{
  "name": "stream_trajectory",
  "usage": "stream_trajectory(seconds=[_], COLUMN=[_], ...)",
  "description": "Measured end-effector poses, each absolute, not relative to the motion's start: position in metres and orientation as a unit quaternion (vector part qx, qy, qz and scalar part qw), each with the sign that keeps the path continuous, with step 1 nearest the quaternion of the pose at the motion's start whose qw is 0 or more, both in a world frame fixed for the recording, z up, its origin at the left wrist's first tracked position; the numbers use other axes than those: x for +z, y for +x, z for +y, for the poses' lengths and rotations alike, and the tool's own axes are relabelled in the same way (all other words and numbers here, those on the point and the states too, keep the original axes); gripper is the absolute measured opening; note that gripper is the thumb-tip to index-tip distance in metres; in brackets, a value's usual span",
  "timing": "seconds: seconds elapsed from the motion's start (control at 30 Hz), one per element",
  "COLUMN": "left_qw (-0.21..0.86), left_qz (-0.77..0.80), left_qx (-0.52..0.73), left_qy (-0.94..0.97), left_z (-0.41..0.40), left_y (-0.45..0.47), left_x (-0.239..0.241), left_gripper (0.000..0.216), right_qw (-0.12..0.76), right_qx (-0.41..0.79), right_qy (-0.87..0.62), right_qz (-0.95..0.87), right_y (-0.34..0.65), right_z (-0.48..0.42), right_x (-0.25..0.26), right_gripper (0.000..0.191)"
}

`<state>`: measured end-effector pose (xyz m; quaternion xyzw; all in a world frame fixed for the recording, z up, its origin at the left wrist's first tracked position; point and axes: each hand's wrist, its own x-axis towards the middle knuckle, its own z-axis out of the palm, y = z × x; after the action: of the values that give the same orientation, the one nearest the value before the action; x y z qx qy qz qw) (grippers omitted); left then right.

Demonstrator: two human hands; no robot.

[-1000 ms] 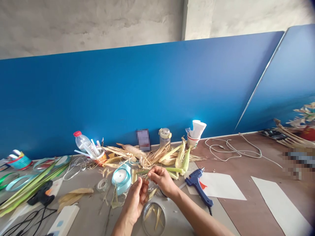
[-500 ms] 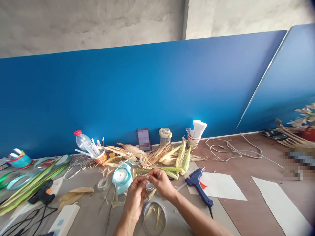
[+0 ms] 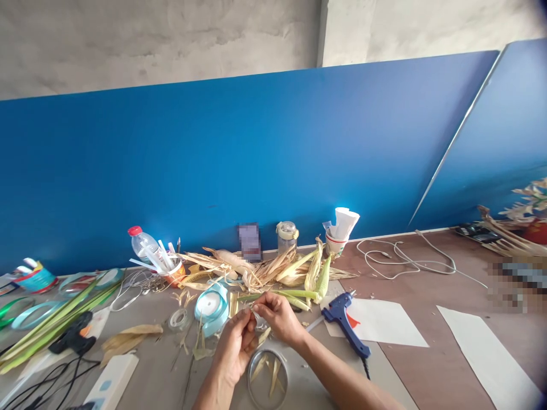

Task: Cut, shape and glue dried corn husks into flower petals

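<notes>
My left hand (image 3: 235, 344) and my right hand (image 3: 280, 316) meet low in the middle of the view, fingers pinched on a small strip of dried corn husk (image 3: 255, 316) between them. Just below the hands sits a round metal tin (image 3: 268, 378) with husk slivers in it. A roll of light blue ribbon (image 3: 211, 307) lies to the left of my left hand. A blue glue gun (image 3: 344, 323) lies to the right of my right forearm.
A pile of corn husks and cobs (image 3: 273, 272) lies behind the hands, near a plastic bottle (image 3: 142, 245), a cup of sticks (image 3: 173, 270), a jar (image 3: 286, 235) and a paper cup (image 3: 337, 239). White sheets (image 3: 384, 322), a white cable (image 3: 405, 259), green leaves (image 3: 51, 324), a black glue gun (image 3: 72, 340). Blue partition (image 3: 256, 154) behind.
Both hands have drawn closer together and a little lower, still working the husk strip between the fingers. Nothing else on the table has moved.
</notes>
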<state>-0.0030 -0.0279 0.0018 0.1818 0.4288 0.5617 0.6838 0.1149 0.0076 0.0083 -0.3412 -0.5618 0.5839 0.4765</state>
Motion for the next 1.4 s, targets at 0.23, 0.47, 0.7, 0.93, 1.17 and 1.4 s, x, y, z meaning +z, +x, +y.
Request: stream_trajectory(seconds=[0.23,0.47,0.7,0.93,1.17,1.4], left_qw=[0.626,0.538,0.527,0.581,0.576,0.570], left_qz=[0.443,0.491,0.489,0.456,0.458,0.451], left_qx=[0.598,0.622,0.631,0.631,0.630,0.644], left_qy=[0.233,0.287,0.292,0.236,0.250,0.238], left_z=[-0.027,-0.025,-0.025,-0.027,-0.030,-0.030], left_y=[-0.002,-0.004,-0.006,-0.004,0.000,0.005], left_x=[0.003,-0.001,0.003,0.009,0.009,0.009], left_gripper=[0.032,0.034,0.031,0.030,0.031,0.029], right_qw=[0.476,0.454,0.423,0.464,0.460,0.441], right_qx=[0.537,0.523,0.528,0.589,0.602,0.630], right_qy=[-0.380,-0.399,-0.410,-0.398,-0.392,-0.368], right_qz=[-0.583,-0.601,-0.611,-0.528,-0.521,-0.523], right_y=[0.114,0.115,0.118,0.114,0.108,0.105], right_z=[0.007,0.010,0.012,0.018,0.010,0.004], right_x=[0.004,0.004,0.001,-0.005,-0.004,-0.004], right_gripper=[0.012,0.014,0.015,0.019,0.023,0.030])
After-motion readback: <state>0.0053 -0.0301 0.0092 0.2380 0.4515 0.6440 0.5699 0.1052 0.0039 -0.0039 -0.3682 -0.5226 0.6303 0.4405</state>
